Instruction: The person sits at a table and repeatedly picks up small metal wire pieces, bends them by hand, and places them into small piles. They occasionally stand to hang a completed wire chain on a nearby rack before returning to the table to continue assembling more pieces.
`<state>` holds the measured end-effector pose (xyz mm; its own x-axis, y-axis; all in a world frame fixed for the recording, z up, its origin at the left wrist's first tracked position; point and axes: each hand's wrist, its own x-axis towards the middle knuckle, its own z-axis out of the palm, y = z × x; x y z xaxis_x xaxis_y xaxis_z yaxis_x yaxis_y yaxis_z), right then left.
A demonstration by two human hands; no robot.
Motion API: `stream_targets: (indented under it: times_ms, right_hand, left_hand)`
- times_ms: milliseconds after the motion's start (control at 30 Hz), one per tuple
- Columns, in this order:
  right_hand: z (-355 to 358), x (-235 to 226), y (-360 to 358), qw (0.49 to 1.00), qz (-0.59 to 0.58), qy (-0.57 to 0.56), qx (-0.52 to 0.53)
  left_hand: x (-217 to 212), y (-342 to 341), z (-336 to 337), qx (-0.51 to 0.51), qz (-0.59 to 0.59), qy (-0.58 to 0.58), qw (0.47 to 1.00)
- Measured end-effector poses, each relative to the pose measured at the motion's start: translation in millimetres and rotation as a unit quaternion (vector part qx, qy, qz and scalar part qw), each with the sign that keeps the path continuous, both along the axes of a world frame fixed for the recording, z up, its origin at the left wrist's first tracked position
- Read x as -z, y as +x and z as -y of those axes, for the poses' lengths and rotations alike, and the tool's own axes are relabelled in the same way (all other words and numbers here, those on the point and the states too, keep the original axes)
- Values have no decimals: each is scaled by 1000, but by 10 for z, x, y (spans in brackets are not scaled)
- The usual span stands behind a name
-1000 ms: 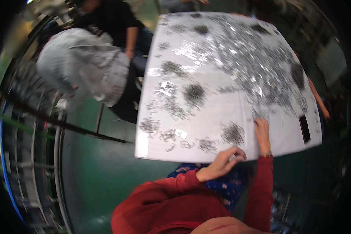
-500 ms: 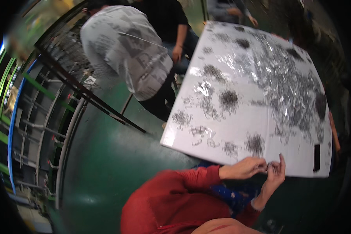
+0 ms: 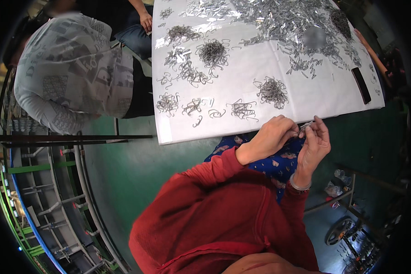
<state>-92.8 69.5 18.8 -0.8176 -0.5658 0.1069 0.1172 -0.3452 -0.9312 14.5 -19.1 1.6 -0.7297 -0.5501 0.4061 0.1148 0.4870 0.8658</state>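
Observation:
My left hand (image 3: pixel 275 134) and my right hand (image 3: pixel 314 147) meet just off the near edge of the white table (image 3: pixel 214 130). Between the right thumb and fingers is a small silvery metal piece (image 3: pixel 306 125); its exact kind is too small to tell. The left fingertips are pinched together close beside it, and what they hold is hidden. On the table ahead lies a heap of bent wire hooks (image 3: pixel 272 91). Left of it are a smaller group of hooks (image 3: pixel 243 109) and several loose ones. Many flat silvery metal pieces (image 3: pixel 278 27) spread across the far part.
A dark phone-like slab (image 3: pixel 361 86) lies near the table's right side. One person in a grey printed top (image 3: pixel 77 68) bends over at the left; another person's hand (image 3: pixel 145 22) is beyond. Metal racks (image 3: pixel 50 192) stand left, and a wheel (image 3: pixel 340 229) shows lower right.
The whole view has shifted, so the table and the person in grey appear higher and farther left. My hands stay together at the near edge, the right fingers now more curled in.

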Motion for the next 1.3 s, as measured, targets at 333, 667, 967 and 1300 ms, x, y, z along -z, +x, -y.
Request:
stream_targets:
  times_ms: [333, 667, 967, 1300]
  right_hand:
    - [-189, -51, -139, 997, 56, 58, 1]
    - [-508, -50, -246, 1000, 4, -2, 0]
    - [-575, 62, -256, 998, -15, 11, 56]
    - [-619, 116, -178, 988, -81, 34, 129]
  left_hand:
    - [968, -54, 2572, -247, 172, -217, 929]
    - [668, -301, 2949, -106, 472, -398, 780]
    - [174, -755, 1486, 24, 222, -95, 970]
    - [-383, -686, -66, 219, 78, 157, 960]
